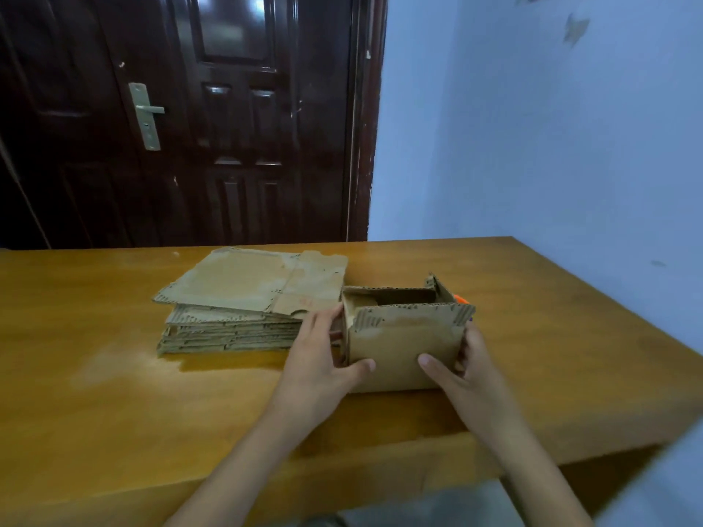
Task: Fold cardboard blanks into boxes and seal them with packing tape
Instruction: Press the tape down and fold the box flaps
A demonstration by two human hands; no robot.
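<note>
Behind box (403, 348), orange object (460, 298) mostly hidden.

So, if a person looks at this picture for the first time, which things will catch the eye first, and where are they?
First, the half-formed cardboard box standing open-topped on the wooden table, gripped by the left hand on its left side and the right hand on its right. Just left of it lies a stack of flat cardboard blanks. Behind the table stands a dark glossy door, with a pale blue wall to its right.
</note>
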